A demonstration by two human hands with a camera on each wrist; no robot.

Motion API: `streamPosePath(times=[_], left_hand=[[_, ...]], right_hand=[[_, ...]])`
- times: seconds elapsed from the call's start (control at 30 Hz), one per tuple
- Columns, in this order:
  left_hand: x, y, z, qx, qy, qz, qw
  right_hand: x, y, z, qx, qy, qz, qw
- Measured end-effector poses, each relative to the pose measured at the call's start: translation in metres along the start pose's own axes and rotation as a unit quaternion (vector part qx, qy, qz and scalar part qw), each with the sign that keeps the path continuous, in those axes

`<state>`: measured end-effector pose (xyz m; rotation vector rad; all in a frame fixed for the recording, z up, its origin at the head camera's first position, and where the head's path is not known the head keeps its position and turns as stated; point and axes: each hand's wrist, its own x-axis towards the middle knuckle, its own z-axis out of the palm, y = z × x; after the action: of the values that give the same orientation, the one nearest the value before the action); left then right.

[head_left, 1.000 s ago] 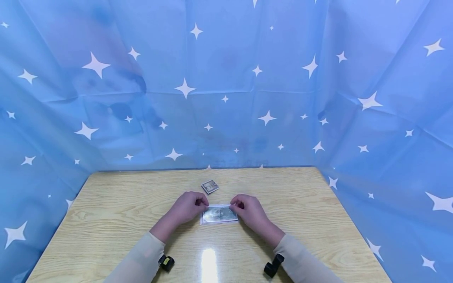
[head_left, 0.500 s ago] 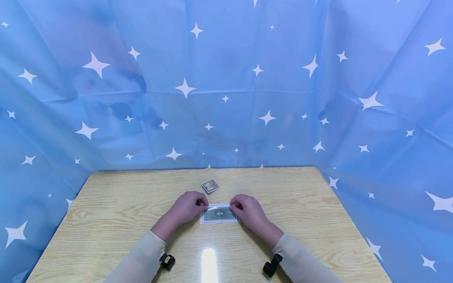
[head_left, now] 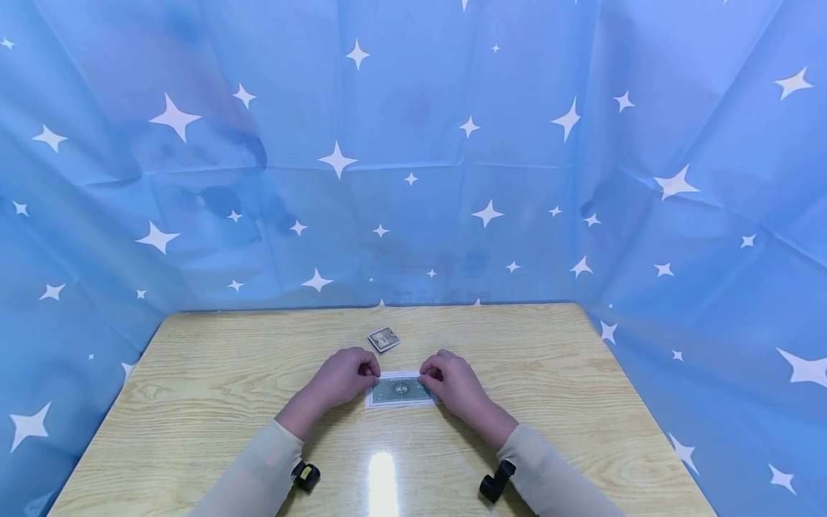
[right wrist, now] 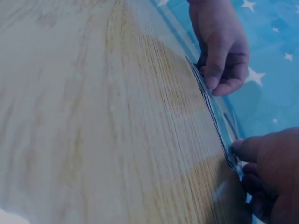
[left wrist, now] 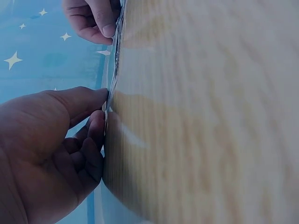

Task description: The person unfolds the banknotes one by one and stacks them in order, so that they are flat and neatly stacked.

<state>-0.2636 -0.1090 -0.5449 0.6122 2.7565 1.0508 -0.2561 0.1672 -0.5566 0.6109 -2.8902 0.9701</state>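
Observation:
A thin stack of green banknotes [head_left: 402, 390] with pale borders lies flat on the table, a 2 printed near its lower left corner. My left hand [head_left: 345, 375] pinches its upper left end between thumb and fingers. At the upper right end, my right hand [head_left: 455, 384] pinches it likewise. Seen edge-on in the left wrist view, the banknotes [left wrist: 117, 53] form several thin layers, the left hand [left wrist: 51, 149] nearer and the right hand farther. In the right wrist view their layered edge [right wrist: 214, 116] runs between both hands; the fingertips hide the corners.
Just beyond the hands lies a small square grey piece [head_left: 384, 339] with a portrait-like print. The wood-grain table [head_left: 213, 402] ends at a blue star-patterned curtain [head_left: 413, 237] behind and on both sides. Black devices [head_left: 496, 481] sit at both wrists.
The glare on the top banknote has gone, so its green print and the 2 show plainly. Both hands have stayed almost in place at the two ends.

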Motion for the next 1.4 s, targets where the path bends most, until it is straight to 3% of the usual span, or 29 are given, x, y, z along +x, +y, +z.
streamPosePath(times=[0.3,0.5,0.73,0.93,1.17,1.4], left_hand=[[0.000,-0.001,-0.002,-0.009,0.007,0.007,0.9999],[0.000,0.002,-0.007,-0.018,0.029,-0.023,0.9992],[0.008,0.001,-0.017,-0.037,0.071,-0.050,0.9955],[0.026,-0.005,-0.020,-0.001,0.102,-0.052,0.9934],[0.044,-0.008,-0.018,0.079,0.083,-0.046,0.9924],[0.051,-0.002,-0.015,0.085,0.077,-0.080,0.9902]], right_hand=[[0.002,-0.001,-0.004,0.043,0.003,0.009,0.999],[0.005,-0.004,-0.008,0.090,0.022,0.014,0.996],[0.022,-0.006,-0.010,0.096,0.020,0.017,0.995],[0.045,-0.007,-0.009,0.087,-0.012,0.014,0.996],[0.081,-0.009,-0.006,0.061,-0.062,-0.005,0.996],[0.107,-0.016,-0.007,0.015,-0.128,-0.028,0.991]])
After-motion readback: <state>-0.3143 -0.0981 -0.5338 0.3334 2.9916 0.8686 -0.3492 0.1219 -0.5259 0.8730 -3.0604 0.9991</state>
